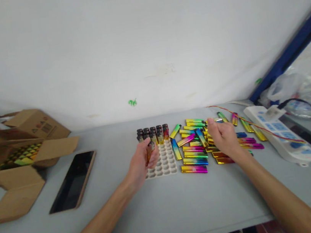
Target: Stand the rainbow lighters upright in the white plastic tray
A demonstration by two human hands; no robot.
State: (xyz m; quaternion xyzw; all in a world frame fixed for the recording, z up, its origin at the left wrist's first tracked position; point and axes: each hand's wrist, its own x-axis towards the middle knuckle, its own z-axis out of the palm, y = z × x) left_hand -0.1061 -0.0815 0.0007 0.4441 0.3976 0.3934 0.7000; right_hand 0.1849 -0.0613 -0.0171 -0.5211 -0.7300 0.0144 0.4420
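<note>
1. Lighter, amber-brown and slim [150, 151], sits pinched upright in the left hand [141, 164], directly over the white plastic dimpled tray [164, 163]; likely held vertical to suit the tray's sockets.
2. Right hand [224, 137] rests on the loose pile of iridescent rainbow metallic lighters [195, 150] right of the tray, fingers curled; whether it grips one I cannot tell.
3. Row of dark-capped lighters [152, 133] stands in the tray's far sockets.
4. Black phone [73, 181] and open cardboard box [18, 151] lie left of the tray; white power strip [279, 134] far right.
</note>
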